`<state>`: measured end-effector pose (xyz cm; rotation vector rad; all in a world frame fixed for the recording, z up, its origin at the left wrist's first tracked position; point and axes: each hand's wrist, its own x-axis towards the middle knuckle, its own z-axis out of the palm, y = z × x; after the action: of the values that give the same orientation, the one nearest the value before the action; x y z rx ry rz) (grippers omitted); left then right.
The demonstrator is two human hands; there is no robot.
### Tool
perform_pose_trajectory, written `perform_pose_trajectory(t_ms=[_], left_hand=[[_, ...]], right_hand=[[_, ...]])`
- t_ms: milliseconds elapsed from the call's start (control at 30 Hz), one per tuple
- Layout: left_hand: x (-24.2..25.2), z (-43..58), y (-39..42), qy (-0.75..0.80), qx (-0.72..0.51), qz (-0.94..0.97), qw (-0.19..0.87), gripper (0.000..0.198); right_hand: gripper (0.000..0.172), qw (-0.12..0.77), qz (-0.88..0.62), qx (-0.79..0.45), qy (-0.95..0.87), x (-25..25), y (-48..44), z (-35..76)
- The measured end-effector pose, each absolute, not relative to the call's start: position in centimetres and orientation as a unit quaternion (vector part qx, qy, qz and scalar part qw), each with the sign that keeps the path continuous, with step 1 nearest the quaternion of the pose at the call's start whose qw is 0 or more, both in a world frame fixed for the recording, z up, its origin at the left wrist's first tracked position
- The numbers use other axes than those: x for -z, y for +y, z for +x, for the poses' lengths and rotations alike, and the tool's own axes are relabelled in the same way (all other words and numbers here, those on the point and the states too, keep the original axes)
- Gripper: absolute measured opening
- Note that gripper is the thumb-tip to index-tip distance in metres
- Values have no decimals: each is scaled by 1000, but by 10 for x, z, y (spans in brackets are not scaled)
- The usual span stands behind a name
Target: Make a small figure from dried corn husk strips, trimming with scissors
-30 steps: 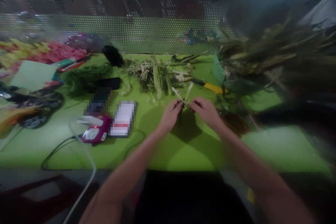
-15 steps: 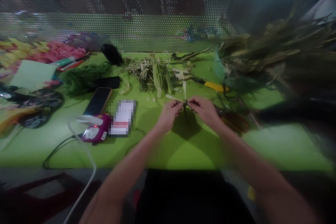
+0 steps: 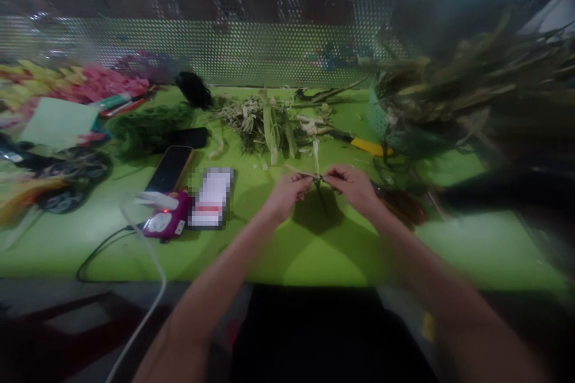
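Over the front middle of the green table, my left hand and my right hand meet almost fingertip to fingertip. Both pinch a small piece of dried plant strips. One pale strip points up and away between the fingers, another sticks out to the left, and a thin dark end hangs toward me. The join between my fingertips is too small to make out. Beyond my hands lies a pile of dried plant pieces with broad pale-green strips. A yellow-handled tool rests behind my right hand.
To the right, a green basket overflows with dried leaves. On the left are a phone, a lit phone, a purple device with a white cable, green fibre and a toy motorcycle. Perforated metal stands behind.
The view has shifted very slightly. Both hands keep their pinch on the strips; the left-pointing strip and the dark lower end have tilted a little.
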<state>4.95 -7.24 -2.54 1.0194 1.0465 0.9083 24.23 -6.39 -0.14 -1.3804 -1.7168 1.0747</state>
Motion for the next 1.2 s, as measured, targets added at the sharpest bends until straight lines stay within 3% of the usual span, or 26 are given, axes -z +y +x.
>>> perform_pose_trajectory(t_ms=[367,700,833,1000,1200], left_hand=[[26,59,-69,492,-371,525,587,25],[34,62,-72,456,-338,538,623,20],[32,64,-73,460,-375,493,636,24],[26,62,-68,470,-512,363,621,21],[27,63,-65,435,-553,282,652,25]], right_hand=[[26,378,-518,-463,-612,2,-52,245],[17,420,-537,-399,-614,7,-57,235],[19,414,-544,-439,-583,3,-56,235],[28,450,-520,-511,-515,3,-57,235],[22,419,-504,-519,-548,8,-64,221]])
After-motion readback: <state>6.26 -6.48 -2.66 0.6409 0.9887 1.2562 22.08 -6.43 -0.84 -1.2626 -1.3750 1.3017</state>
